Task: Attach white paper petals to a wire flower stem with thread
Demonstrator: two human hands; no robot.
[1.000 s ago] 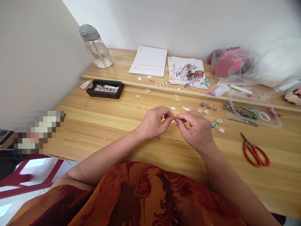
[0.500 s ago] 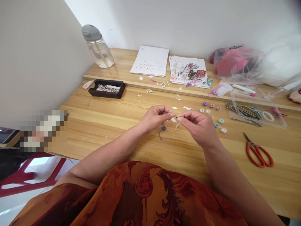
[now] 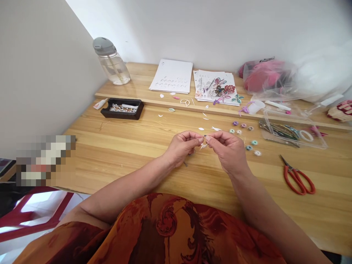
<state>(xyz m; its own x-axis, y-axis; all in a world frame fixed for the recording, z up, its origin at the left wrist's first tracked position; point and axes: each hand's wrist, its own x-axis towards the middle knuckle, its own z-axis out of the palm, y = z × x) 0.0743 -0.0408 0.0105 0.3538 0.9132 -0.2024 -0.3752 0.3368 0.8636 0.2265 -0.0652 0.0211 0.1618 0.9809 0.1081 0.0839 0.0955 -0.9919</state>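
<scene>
My two hands meet a little right of the middle of the frame, held low over the wooden table (image 3: 115,150). My left hand (image 3: 183,146) has thumb and forefinger pressed together, and my right hand (image 3: 229,148) comes in from the other side with the same pinch, so the fingertips almost touch. Both are clamped on a tiny piece (image 3: 205,136), dark where it shows between them and too small for me to make out. A white petal shape (image 3: 203,146) shows just under my fingertips; I cannot tell whether it hangs from my grip or lies on the wood. Partly hidden by my left hand is a small grey spool with its loose thread end (image 3: 186,164) trailing toward me.

Just beyond my fingers lies a white leaf cutout (image 3: 201,129). Right of my right hand are small thread spools (image 3: 249,147) in purple, green, blue and white, and farther out, at the right of the frame, red-handled scissors (image 3: 291,170) lie with the blades pointing away from me. A clear plastic box (image 3: 316,139) of tools sits above them. Over at the upper left, a black tray (image 3: 121,114) holds beads (image 3: 117,107), below a water bottle (image 3: 114,68). At the top centre, finished flowers (image 3: 229,89) rest on a stack of white sheets (image 3: 211,75)
</scene>
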